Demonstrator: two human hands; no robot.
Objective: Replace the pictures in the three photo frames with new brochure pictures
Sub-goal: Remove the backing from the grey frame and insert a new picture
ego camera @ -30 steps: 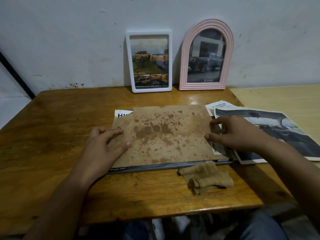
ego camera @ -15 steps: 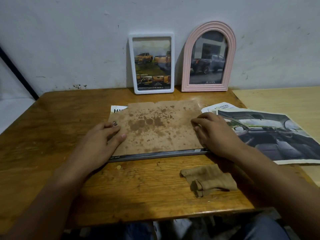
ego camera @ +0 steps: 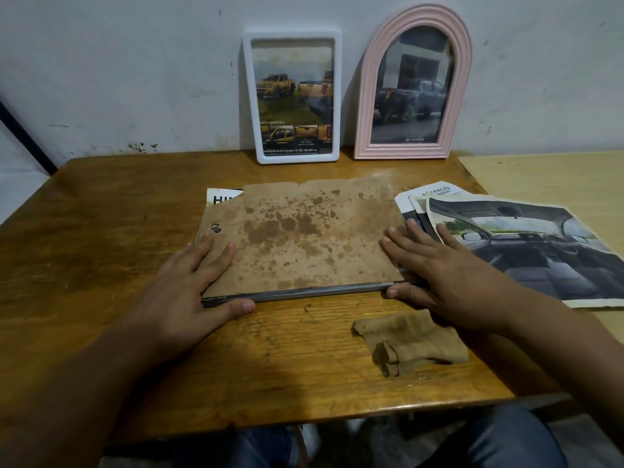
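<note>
A large dark photo frame [ego camera: 304, 292] lies face down in the middle of the table. Its stained brown backing board [ego camera: 304, 238] faces up, and a brochure page shows at its top left corner. My left hand [ego camera: 189, 285] grips the frame's left near corner, thumb under the front edge. My right hand [ego camera: 445, 282] grips the right near corner the same way. A white rectangular frame [ego camera: 291, 96] and a pink arched frame [ego camera: 413, 82] lean upright against the wall, each holding a truck picture.
Loose brochure pages [ego camera: 526, 251] with a car interior lie right of the big frame. A folded brown cloth [ego camera: 412, 342] sits near the table's front edge. A lighter table [ego camera: 547, 177] adjoins on the right. The wooden table [ego camera: 101, 231] ends just before my knees.
My right hand moved from the backing board's right edge down to the frame's near right corner. My left hand slid to the left near corner. The view drew closer to the frame.
</note>
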